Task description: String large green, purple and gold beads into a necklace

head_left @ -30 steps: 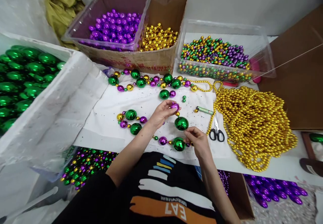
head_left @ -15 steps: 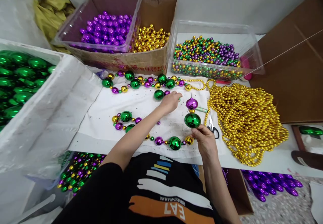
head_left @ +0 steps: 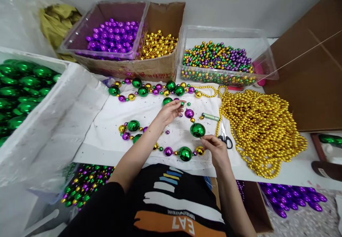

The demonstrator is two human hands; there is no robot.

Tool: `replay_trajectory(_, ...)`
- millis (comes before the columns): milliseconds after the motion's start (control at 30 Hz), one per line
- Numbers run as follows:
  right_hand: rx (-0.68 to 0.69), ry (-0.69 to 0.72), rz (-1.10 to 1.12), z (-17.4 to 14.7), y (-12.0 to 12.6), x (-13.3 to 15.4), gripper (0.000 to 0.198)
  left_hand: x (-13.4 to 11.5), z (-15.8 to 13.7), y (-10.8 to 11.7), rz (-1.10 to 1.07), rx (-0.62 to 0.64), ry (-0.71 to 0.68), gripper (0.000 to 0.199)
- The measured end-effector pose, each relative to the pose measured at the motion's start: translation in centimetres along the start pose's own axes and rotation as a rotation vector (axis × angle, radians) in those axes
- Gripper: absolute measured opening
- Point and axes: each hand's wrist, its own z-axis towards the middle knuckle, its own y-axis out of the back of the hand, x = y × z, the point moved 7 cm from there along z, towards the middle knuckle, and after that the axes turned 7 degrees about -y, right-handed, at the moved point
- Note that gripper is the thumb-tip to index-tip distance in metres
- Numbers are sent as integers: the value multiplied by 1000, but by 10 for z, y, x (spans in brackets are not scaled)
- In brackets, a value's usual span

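Note:
My left hand (head_left: 170,111) pinches a small green bead (head_left: 182,103) between thumb and fingertips, close to the tip of a bead string. On that string sit a purple bead (head_left: 189,113), a small gold bead (head_left: 192,120) and a large green bead (head_left: 197,130). My right hand (head_left: 217,149) grips the string just below the large green bead, beside a gold bead (head_left: 200,150). The strand runs on leftward along the white cloth (head_left: 101,137), partly hidden by my left forearm. Another small green bead (head_left: 188,104) lies near my left fingertips.
A finished-looking bead necklace (head_left: 143,91) lies behind my hands. Scissors (head_left: 226,139) and a green lighter-like tube (head_left: 211,116) are right, by a heap of gold bead chains (head_left: 262,130). Bead bins (head_left: 227,73) and a cardboard box (head_left: 125,68) line the back; a white box (head_left: 80,91) stands left.
My left hand has moved slightly left and down, now holding the small green bead at the string's tip. The string's upper end has tilted left toward it; my right hand keeps its grip.

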Motion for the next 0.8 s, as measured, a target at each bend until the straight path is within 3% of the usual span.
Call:
replay_trajectory(233, 9, -2, -41, -4, -8, -1, 15, -3, -9, 8, -125, -27, -19, 12)
replay_trajectory(567, 6, 1, -53, -5, -10, 0, 16, -4, -12, 13, -54, -32, -59, 21)
replay_trajectory(800, -4, 11, -56, -6, -11, 5, 13, -6, -11, 14, -94, -69, -75, 16)
